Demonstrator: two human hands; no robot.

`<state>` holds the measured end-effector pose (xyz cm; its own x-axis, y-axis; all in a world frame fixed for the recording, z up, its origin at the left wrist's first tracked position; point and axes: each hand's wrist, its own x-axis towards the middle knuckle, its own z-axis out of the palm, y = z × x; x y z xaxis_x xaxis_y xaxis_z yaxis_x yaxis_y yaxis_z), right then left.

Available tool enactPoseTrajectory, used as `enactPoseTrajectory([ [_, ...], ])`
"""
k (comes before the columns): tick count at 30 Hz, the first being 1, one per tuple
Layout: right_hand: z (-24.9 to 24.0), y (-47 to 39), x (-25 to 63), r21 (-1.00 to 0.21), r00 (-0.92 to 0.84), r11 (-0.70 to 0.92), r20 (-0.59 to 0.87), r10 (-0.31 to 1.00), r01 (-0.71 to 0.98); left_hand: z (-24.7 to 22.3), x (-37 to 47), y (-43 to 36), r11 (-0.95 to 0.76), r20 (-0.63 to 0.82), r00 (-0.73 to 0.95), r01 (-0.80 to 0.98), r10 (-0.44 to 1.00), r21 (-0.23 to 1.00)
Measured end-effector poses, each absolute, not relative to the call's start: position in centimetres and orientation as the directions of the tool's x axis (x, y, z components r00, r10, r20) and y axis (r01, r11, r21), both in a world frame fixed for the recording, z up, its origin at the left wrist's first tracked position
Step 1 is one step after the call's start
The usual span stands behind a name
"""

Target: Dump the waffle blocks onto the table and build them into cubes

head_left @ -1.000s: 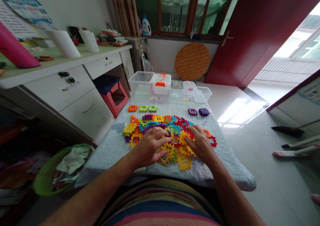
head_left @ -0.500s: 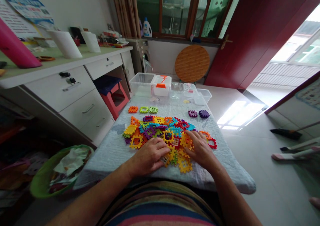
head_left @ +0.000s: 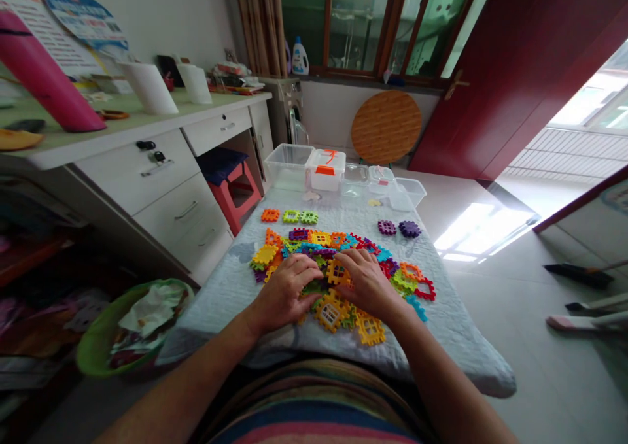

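Note:
A heap of toothed plastic building blocks, several colours with square windows, lies on the cloth-covered table (head_left: 216, 320). My left hand (head_left: 282, 293) is at the heap's left side, fingers bent over the blocks and thumb apart; I see nothing gripped in it. My right hand (head_left: 370, 284) reaches in from the right, with a yellow-orange window block (head_left: 337, 273) between its thumb and fingers. In front of the hands lie a yellow window block (head_left: 332, 312) and another yellow block (head_left: 370, 328). A red frame block (head_left: 426, 289) sits at the heap's right end.
Behind the heap are an orange block (head_left: 270, 215), green blocks (head_left: 300, 217) and purple blocks (head_left: 409, 229). Clear plastic boxes (head_left: 289, 166) and a lidded box (head_left: 327, 169) line the far edge. A green basket (head_left: 88, 349) stands at left, below a desk (head_left: 161, 189).
My right hand has moved left across the heap, closer to my left hand. Green and blue blocks at the right now show. My left hand's thumb and fingers are farther apart.

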<state>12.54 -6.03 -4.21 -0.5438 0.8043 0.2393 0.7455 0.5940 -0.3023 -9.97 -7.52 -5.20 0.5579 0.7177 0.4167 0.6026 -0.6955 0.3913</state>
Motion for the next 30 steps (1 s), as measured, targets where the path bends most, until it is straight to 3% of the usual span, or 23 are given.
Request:
enactPoseTrajectory([
  [13,-4.4,-7.2,15.1,-0.423,-0.475,0.551,0.279,0.835,0.720,-4.0,-6.4,-5.1,-0.735,0.272,0.683,0.639,0.678,0.227],
  [23,-5.4,-9.8,16.1,-0.435,-0.433,0.546,0.336,0.836,0.716,-2.3,-4.3,-4.7,-0.748,0.157,0.732,0.656,0.663,0.100],
  [30,-5.4,-8.3,16.1,-0.460,-0.359,0.472,0.314,0.879,0.752,-2.3,-3.2,-4.2,-0.744,0.094,0.738,0.660,0.668,0.105],
])
